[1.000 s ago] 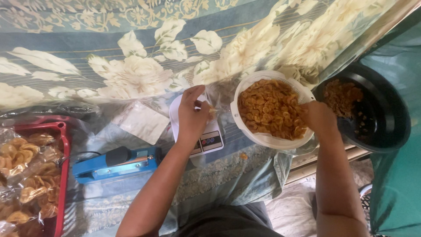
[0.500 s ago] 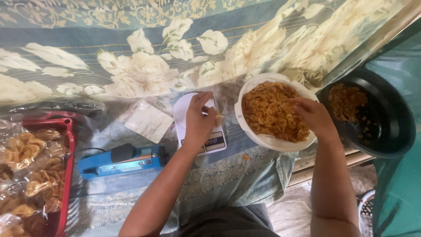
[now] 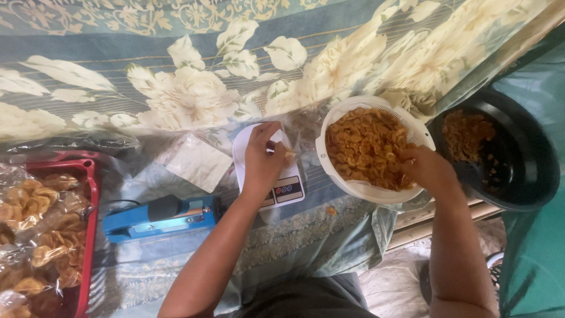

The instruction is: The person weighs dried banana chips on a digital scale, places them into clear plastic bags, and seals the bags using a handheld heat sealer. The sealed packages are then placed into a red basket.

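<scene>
My left hand (image 3: 263,159) rests over a small white kitchen scale (image 3: 283,189) and pinches the mouth of a clear plastic bag (image 3: 289,147) standing on it. A few orange chips show inside the bag near my fingers. My right hand (image 3: 428,169) reaches into a white perforated bowl (image 3: 347,182) full of orange-brown chips (image 3: 362,144), fingers curled down among the chips at the bowl's right side. Whether it holds any is hidden by the back of the hand.
A black basin (image 3: 529,176) with darker chips stands right of the bowl. A blue heat sealer (image 3: 159,215) lies left of the scale, beside a red tray (image 3: 88,224) of several packed chip bags. A stack of clear bags (image 3: 197,162) lies behind. Floral cloth covers the surface.
My right hand has moved from the bowl's right rim inward, down into the chips. My left hand stays at the bag on the scale.
</scene>
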